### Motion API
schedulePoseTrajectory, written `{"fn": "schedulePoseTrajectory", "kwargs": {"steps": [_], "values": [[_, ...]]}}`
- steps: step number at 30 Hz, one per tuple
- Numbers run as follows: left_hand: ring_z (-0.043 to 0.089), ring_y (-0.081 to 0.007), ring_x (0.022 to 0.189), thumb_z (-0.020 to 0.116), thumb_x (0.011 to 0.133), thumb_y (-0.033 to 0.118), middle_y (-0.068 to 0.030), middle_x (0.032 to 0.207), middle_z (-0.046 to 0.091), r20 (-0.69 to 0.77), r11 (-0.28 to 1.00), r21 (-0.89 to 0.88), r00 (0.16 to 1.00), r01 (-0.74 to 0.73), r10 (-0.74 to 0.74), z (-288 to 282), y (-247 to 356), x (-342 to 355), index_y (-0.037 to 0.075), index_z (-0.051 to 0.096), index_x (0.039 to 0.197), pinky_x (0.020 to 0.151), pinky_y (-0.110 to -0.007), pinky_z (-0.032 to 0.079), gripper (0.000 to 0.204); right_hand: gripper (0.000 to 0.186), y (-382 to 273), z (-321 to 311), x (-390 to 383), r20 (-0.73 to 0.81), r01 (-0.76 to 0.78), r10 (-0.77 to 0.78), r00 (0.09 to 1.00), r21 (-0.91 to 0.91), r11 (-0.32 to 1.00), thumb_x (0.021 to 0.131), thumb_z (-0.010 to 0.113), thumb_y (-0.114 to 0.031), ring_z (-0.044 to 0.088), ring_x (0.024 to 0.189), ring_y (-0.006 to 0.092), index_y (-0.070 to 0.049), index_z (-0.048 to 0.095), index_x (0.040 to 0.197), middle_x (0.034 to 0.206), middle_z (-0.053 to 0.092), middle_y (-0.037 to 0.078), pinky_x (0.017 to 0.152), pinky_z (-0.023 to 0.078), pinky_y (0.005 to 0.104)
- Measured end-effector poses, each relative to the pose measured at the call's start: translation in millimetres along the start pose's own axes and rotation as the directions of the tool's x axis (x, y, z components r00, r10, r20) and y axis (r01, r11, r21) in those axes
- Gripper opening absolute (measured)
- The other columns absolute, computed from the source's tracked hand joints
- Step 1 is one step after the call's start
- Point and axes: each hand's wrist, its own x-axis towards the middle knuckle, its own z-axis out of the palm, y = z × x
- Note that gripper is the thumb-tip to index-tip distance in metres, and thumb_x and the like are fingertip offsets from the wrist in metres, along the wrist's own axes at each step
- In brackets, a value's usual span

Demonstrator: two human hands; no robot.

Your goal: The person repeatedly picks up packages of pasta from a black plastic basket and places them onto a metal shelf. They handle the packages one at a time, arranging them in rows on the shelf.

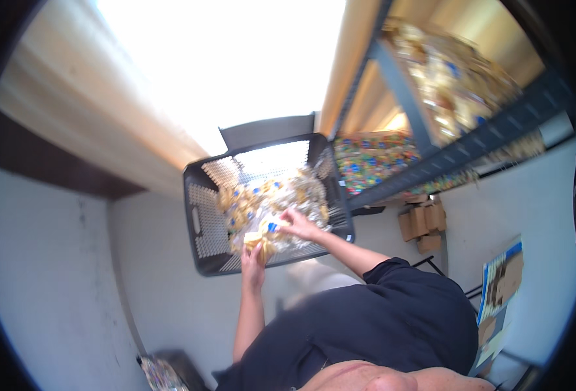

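Note:
A black perforated plastic basket [192, 195] sits before me, holding a heap of small clear packets [241, 207] with yellowish contents and blue marks. Over the basket's near side, my left hand [252, 255] is closed on a yellowish packet [262, 244]. Just to the right, my right hand [296, 225] has its fingers pinched together beside the packet's blue patch [273, 227]. Blur hides whether those fingertips grip the packet's top or only something small next to it.
At right, a dark metal shelf rack [460, 144] carries clear bags [454, 81] and many multicoloured small items [376, 159]. Cardboard boxes [423, 221] are stacked beyond it. Cream curtains [99, 91] frame a bright window. A dark bag-like object [183, 368] lies at lower left.

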Motion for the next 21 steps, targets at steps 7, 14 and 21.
{"fn": "schedulePoseTrajectory", "kwargs": {"steps": [7, 14, 21], "values": [[0.057, -0.0227, 0.111, 0.061, 0.089, 0.009, -0.01, 0.123, 0.056, 0.268, 0.982, 0.185, 0.959, 0.046, -0.095, 54, -30, -71, 0.004, 0.046, 0.129, 0.096, -0.039, 0.047, 0.043, 0.059, -18, -37, -141, -0.067, 0.076, -0.077, 0.995, -0.021, 0.997, 0.08, 0.07, -0.051, 0.06, 0.094, 0.0234, -0.002, 0.053, 0.108, 0.101, 0.061, 0.014, 0.081, 0.047, 0.0371], [0.06, -0.0213, 0.104, 0.063, 0.088, 0.012, -0.0122, 0.118, 0.059, 0.358, 0.973, 0.215, 0.92, 0.084, -0.159, 98, -44, -109, 0.0, 0.048, 0.127, 0.092, -0.034, 0.048, 0.043, 0.058, -37, -77, -228, -0.106, 0.101, -0.097, 0.99, 0.034, 0.994, 0.083, 0.072, -0.039, 0.057, 0.111, 0.0216, -0.004, 0.052, 0.124, 0.117, 0.06, 0.014, 0.093, 0.046, 0.0357], [0.061, -0.0202, 0.102, 0.064, 0.089, 0.014, -0.012, 0.116, 0.06, 0.517, 0.963, 0.257, 0.83, 0.081, -0.208, 156, -48, -114, 0.0, 0.049, 0.126, 0.091, -0.032, 0.049, 0.042, 0.052, -37, -121, -263, -0.25, 0.165, -0.138, 0.958, 0.094, 0.982, 0.08, 0.076, -0.029, 0.06, 0.105, 0.0187, -0.008, 0.053, 0.122, 0.11, 0.064, 0.01, 0.088, 0.047, 0.0345]]}}
